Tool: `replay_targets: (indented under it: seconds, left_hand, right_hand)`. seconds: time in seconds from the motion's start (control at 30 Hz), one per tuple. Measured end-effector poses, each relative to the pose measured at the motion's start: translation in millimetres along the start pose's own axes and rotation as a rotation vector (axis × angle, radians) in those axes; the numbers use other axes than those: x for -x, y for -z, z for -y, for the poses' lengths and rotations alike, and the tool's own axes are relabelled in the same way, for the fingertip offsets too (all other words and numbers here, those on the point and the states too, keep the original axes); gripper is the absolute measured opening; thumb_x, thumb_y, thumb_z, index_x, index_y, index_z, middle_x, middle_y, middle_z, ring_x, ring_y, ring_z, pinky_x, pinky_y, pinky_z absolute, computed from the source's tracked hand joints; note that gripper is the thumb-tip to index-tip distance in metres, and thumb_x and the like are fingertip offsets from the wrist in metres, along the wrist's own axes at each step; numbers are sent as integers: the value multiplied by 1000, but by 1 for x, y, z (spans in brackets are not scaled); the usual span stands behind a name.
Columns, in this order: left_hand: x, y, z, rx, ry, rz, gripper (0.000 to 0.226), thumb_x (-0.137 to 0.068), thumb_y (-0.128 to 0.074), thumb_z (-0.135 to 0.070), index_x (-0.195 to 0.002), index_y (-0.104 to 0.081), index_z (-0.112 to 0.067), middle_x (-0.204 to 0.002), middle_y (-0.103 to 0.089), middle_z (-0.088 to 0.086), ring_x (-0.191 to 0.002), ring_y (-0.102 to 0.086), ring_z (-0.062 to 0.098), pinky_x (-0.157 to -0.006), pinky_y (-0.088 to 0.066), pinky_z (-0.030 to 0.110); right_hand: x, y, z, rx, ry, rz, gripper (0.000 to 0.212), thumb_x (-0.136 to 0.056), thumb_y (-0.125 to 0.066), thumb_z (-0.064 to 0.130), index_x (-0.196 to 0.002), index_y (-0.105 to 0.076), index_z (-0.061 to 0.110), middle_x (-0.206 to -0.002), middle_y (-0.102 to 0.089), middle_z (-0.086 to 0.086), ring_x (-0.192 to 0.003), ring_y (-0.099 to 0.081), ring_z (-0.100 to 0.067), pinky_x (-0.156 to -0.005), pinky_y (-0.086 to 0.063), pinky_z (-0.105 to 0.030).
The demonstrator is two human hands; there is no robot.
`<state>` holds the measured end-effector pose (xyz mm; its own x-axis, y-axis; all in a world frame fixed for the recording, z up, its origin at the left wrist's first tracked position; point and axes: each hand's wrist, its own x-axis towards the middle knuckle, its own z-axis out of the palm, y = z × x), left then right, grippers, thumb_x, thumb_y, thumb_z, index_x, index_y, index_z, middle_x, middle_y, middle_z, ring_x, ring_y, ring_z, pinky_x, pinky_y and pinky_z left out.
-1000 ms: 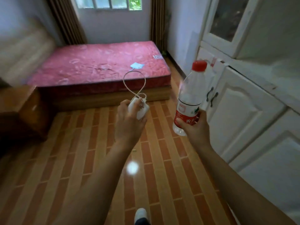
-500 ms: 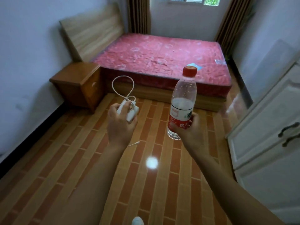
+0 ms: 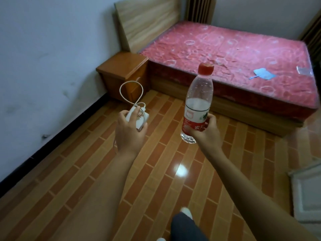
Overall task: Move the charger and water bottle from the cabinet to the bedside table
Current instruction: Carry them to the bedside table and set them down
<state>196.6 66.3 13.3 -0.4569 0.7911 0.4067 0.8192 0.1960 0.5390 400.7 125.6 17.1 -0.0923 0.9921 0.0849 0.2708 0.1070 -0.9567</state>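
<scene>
My left hand (image 3: 129,132) grips a white charger (image 3: 139,117), and its white cable loops up above my fingers. My right hand (image 3: 206,131) holds a clear water bottle (image 3: 198,103) upright by its red label; the bottle has a red cap and is about half full. The wooden bedside table (image 3: 125,66) stands ahead on the left, against the wall and beside the bed, and nothing shows on its top. Both hands are well short of it, over the floor. Only a white corner of the cabinet (image 3: 305,192) shows at the right edge.
A bed with a red mattress (image 3: 225,54) and a wooden headboard (image 3: 147,21) fills the far side, with a blue paper scrap (image 3: 264,73) on it. Brick-patterned floor (image 3: 104,171) stretches between me and the table. My leg and shoe (image 3: 185,223) show at the bottom.
The view has swung left and moved forward: the cabinet slid out to the right edge and the bedside table came nearer. Both hands kept their hold on the charger and bottle.
</scene>
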Motion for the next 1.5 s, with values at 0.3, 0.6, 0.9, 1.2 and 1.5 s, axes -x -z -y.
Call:
replay_targets:
  seconds: [0.3,0.6,0.9,1.2,1.5]
  left_hand:
    - [-105,-60,28,-56,57,-47,49,-78,-67,-17,-124,-51,-16,-112,-48,19,-97,-47,30,-70,-40,30]
    - [-240,-125,33,-117,164,-67,48,-78,-65,-19,-124,-51,-18,-115,-47,18,-101,-46,29,-70,-38,29]
    - [-336,-161,72,-119,243,-126,48,-77,-65,-18,-123,-52,-17,-114,-47,18,-100,-46,29,-70,-41,32]
    - [-488,-203,139,-78,242,-140,49,-75,-66,-16,-123,-53,-17,-110,-49,18,-98,-47,31,-72,-46,38]
    - [-613,-228,195,-63,254,-107,49,-78,-66,-20,-125,-50,-17,-113,-48,18,-98,-48,28,-69,-50,36]
  right_hand:
    - [-136,-47,-21,-8,9,121,64,-66,-80,16,-117,-41,15,-107,-56,2,-94,-57,-11,-75,-47,-19]
    - [-304,-81,-16,22,29,205,63,-65,-80,19,-115,-41,17,-106,-57,2,-94,-58,-12,-75,-48,-20]
    - [-411,-137,-9,37,36,286,64,-67,-79,18,-117,-40,16,-106,-55,3,-95,-57,-12,-73,-45,-14]
    - [-542,-239,6,59,20,304,62,-66,-79,20,-114,-41,16,-107,-58,1,-96,-58,-13,-74,-47,-19]
    - [-651,-329,23,62,-9,308,65,-66,-80,21,-117,-41,14,-107,-58,2,-95,-59,-10,-77,-49,-23]
